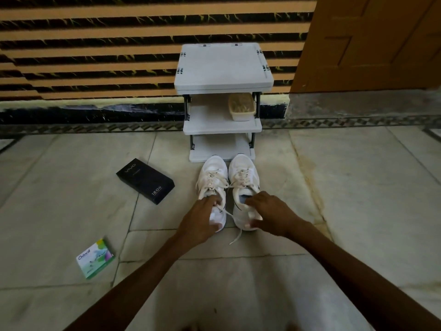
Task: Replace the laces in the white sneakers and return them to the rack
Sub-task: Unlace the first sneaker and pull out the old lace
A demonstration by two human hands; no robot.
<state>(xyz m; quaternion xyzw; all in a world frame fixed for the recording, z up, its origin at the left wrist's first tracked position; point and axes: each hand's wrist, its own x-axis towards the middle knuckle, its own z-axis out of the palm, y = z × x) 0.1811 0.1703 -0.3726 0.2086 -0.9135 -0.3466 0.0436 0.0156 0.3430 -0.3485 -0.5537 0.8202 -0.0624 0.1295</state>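
A: Well, what lies nearest?
B: Two bare forearms reach forward over the stone floor [71,211]. Off to the left lies a small green and white box [95,258].
A: And the hands?
B: The left hand [201,219] grips the heel of the left sneaker [213,175]. Its fingers [213,200] curl into the collar and the thumb sits on the back. The right hand [270,215] grasps the heel of the right sneaker [243,168] the same way.
A: Where do the shoes stand?
B: On the floor, side by side and close together, toes at the foot of the white rack [223,68]. Both carry off-white laces, and one loose lace end [235,237] trails on the floor by the heels.
A: Anything else?
B: A black carton [145,180] lies left of the sneakers. A beige tub [241,106] sits on the rack's middle shelf, at its right. Behind stand a striped wall [95,56] and a brown door [370,44].
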